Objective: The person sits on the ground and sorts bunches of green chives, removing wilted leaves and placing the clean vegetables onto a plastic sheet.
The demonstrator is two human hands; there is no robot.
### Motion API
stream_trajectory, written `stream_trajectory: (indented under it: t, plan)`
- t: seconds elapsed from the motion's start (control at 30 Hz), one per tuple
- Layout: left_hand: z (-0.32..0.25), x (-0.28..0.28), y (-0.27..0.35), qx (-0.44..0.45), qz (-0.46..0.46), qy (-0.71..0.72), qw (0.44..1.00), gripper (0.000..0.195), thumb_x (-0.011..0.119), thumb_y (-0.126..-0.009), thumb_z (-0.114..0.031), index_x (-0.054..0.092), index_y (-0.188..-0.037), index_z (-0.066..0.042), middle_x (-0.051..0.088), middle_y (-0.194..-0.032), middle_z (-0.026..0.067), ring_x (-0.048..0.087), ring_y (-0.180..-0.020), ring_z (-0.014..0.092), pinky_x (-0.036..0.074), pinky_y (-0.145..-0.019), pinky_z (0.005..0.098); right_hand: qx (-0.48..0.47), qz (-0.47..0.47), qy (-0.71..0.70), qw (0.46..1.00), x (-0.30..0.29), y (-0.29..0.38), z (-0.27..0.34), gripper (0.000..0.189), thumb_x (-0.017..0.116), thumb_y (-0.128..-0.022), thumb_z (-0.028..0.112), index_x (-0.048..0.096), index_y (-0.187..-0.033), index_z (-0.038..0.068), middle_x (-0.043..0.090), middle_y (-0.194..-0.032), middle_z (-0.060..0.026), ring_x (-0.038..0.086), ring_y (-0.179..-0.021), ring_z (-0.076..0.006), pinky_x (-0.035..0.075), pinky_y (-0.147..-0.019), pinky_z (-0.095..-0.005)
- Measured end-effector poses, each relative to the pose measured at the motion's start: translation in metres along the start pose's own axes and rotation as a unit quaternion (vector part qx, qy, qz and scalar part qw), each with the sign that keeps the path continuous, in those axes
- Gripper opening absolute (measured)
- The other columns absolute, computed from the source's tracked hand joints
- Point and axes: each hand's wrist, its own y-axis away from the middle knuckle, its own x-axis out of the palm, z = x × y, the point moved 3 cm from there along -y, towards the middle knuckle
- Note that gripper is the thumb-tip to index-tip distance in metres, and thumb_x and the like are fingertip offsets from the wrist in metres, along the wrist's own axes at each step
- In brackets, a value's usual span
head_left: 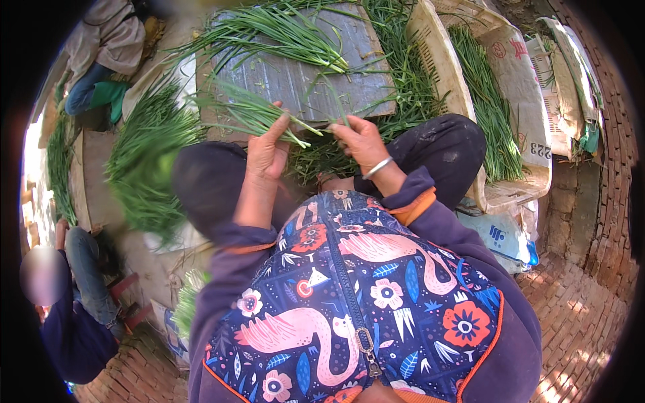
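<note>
My left hand (271, 146) grips a small bunch of garlic chives (247, 112) near its pale cut ends, the leaves pointing up and left. Facing it, my right hand (362, 141) pinches a thin green leaf (338, 101) between thumb and fingers. A silvery bangle circles the right wrist. Both hands are above my lap at the near edge of a grey board (297, 90). On the board lies a larger bundle of chives (287, 38), its stem ends to the right. Loose green leaves (322, 158) lie below my hands, between my knees.
A big pile of chives (146, 156) spreads to the left. On the right stands a cream plastic crate (456, 75), lined with a printed sack (519, 85) and holding chives (486, 101). More loose leaves (403, 65) lie between board and crate. Two other people sit at the left.
</note>
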Motion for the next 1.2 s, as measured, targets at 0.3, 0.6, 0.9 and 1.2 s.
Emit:
stream_trajectory:
  t: [0.3, 0.6, 0.9, 1.2]
  plan:
    - [-0.018, -0.002, 0.000, 0.038, 0.017, 0.026, 0.999, 0.042, 0.065, -0.087, 0.006, 0.052, -0.126, -0.003, 0.061, -0.108, 0.0052, 0.061, -0.100, 0.016, 0.052, -0.086, 0.0300, -0.200, -0.080, 0.623, 0.752, -0.044, 0.040, 0.078, 0.032, 0.064, -0.086, 0.033, 0.065, -0.103, 0.006, 0.064, -0.103, -0.0156, 0.063, -0.095, -0.0328, 0.050, -0.082, -0.0428]
    - [-0.012, 0.019, 0.010, 0.002, 0.110, -0.029, 0.994, 0.053, 0.067, -0.087, 0.002, 0.043, -0.135, -0.002, 0.061, -0.111, 0.0083, 0.064, -0.095, 0.020, 0.055, -0.082, 0.0325, -0.041, 0.204, 0.109, 0.972, 0.021, -0.010, 0.026, 0.021, 0.058, -0.097, 0.019, 0.066, -0.097, 0.000, 0.061, -0.081, 0.0035, 0.052, -0.074, -0.0041, 0.044, -0.066, -0.0214]
    - [0.008, 0.005, 0.003, -0.035, 0.029, -0.062, 0.997, 0.053, 0.071, -0.084, 0.000, 0.047, -0.132, 0.000, 0.064, -0.101, 0.0082, 0.065, -0.087, 0.019, 0.056, -0.075, 0.0307, -0.345, 0.033, 0.482, 0.805, 0.023, 0.009, 0.049, 0.006, 0.062, -0.085, 0.012, 0.061, -0.088, 0.006, 0.060, -0.080, -0.0122, 0.061, -0.075, -0.0317, 0.049, -0.066, -0.0376]
    - [0.004, 0.015, 0.007, 0.032, 0.013, -0.143, 0.989, 0.044, 0.071, -0.083, 0.003, 0.054, -0.123, 0.004, 0.065, -0.101, 0.0080, 0.064, -0.085, 0.015, 0.055, -0.073, 0.0281, -0.273, 0.028, 0.431, 0.860, 0.016, 0.003, 0.033, 0.012, 0.059, -0.088, 0.015, 0.058, -0.088, 0.003, 0.060, -0.080, -0.0157, 0.060, -0.076, -0.0362, 0.048, -0.066, -0.0412]
